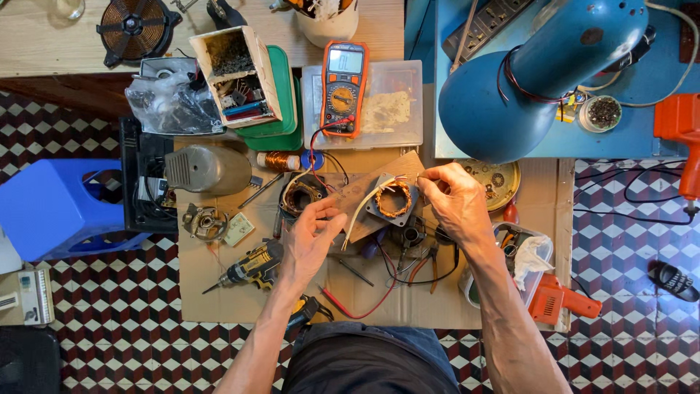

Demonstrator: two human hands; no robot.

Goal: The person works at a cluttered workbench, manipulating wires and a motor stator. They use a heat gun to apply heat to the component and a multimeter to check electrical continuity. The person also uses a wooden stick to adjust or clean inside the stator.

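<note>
The right hand point(456, 201) pinches its fingertips shut on a thin wire at the 2 o'clock edge of the motor stator point(394, 200), a grey square frame wound with copper coil, lying on a wooden board point(350, 198) at the middle of the cardboard sheet point(219, 292); the left hand point(310, 237) hovers half open at the stator's 8 o'clock, holding nothing, near the white leads point(359, 213). Outward, an orange multimeter point(343, 87) lies at 11 o'clock; a yellow cordless drill point(251, 266) lies at 8 o'clock; a blue lamp shade point(510, 87) sits at 1 o'clock.

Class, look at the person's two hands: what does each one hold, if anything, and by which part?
The right hand pinches a thin wire at the motor stator's upper right corner. The left hand is open beside the white leads, gripping nothing clearly.
</note>
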